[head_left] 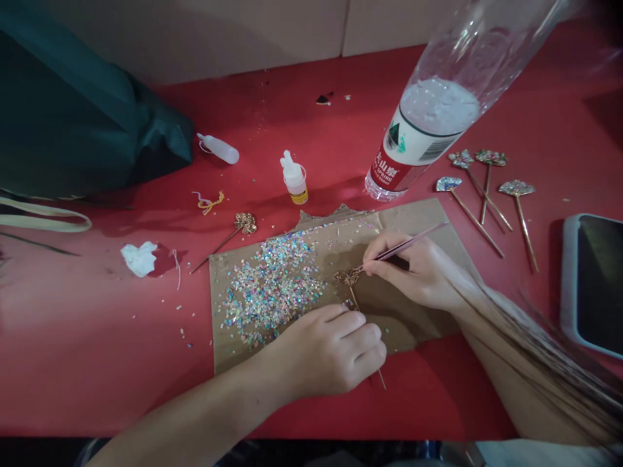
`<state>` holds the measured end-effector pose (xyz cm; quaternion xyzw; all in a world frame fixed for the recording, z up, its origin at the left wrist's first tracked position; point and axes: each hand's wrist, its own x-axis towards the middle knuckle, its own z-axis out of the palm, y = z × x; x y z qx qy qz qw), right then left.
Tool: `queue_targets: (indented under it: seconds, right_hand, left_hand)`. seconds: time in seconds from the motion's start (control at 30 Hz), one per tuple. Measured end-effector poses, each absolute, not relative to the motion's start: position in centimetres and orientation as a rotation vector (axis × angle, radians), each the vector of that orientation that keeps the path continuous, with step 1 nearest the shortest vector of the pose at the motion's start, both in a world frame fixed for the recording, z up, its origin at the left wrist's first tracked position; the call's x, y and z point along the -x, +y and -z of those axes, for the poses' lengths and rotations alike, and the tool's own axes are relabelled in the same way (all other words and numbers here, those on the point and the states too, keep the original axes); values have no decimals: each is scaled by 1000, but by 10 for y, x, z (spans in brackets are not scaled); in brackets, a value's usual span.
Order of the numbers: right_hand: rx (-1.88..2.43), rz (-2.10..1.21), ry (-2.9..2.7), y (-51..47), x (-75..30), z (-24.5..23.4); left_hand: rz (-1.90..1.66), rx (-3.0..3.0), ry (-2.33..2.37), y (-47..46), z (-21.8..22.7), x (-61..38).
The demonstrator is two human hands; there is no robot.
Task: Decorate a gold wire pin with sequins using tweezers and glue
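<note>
Your left hand (pixel 324 353) is closed around the stem of a gold wire pick (pixel 348 279), and the stem's tip pokes out below your fingers, past the cardboard's edge. Your right hand (pixel 413 272) pinches slim tweezers (pixel 406 241) like a pen, their tips at the pick's openwork head, which sits just above your left hand. Beneath both hands lies a brown cardboard sheet (pixel 418 224), with multicoloured sequin flakes (pixel 272 288) scattered across its left half. A second gold pick (pixel 246 224) rests at the sheet's upper left corner on the red counter (pixel 97 324). At upper right lie four glittered picks (pixel 516 188), beside a clear water bottle (pixel 421 146) holding something white. Two small squeeze bottles (pixel 294 178) (pixel 219 149) sit at upper centre, a crumpled tissue (pixel 139 258) at left, and a phone (pixel 594 285) at the right edge.
</note>
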<state>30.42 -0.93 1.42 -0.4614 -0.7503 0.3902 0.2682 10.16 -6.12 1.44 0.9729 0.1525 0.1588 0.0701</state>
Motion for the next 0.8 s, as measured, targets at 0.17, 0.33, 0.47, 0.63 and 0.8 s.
queue_targets:
  seconds: [0.17,0.33,0.47,0.63,0.8]
  right_hand:
    - [1238,-1051,-2075,-9,-306,-17]
    - [1199,-979,-2149,-9,-306,-18]
    - [1200,-943,-2195,-9,-305,-19]
    - [1204,-948,-2186,-8,-304,-18]
    - [1165,-930,-2176,-8,-304,-14]
  left_hand:
    - [-473,-2934,471,-61,-15,-102]
    - [-474,-2933,468,-62,-14,-102]
    - [-465,-2941,463,-62,-14,-102]
    - [-459,-2928,457,-62,-14,-102]
    - [-458,-2925,458,-61,-13,-102]
